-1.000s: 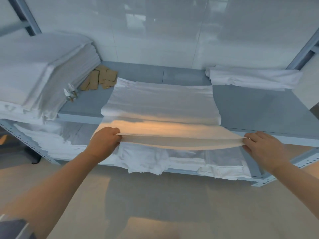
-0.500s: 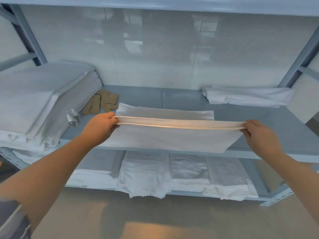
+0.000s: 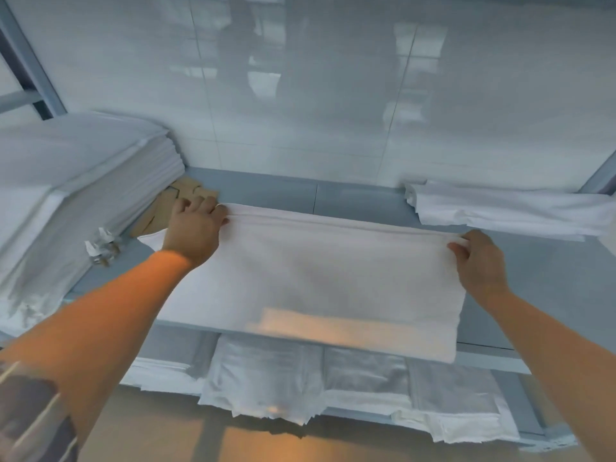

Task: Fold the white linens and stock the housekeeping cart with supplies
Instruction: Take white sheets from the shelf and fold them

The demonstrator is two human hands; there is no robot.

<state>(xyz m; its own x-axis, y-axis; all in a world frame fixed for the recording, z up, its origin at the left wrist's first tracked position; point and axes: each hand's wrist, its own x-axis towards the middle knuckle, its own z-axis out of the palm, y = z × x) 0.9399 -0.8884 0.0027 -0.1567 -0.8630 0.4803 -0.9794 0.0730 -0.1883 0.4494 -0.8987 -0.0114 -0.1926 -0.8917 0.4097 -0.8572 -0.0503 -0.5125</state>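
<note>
On shelf, unlabelled white linen between hands

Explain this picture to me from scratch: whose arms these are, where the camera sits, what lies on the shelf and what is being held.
There is no machine here, just a person with a camera worn on the head, looking forward and down at their own arms. The left hand and right hand each pinch a far corner of a white linen laid folded across a grey shelf. To the left stands a tall stack of folded linens, with brown cardboard pieces beside it. Another folded cloth lies at the back right. More linens sit on the lower shelf.
</note>
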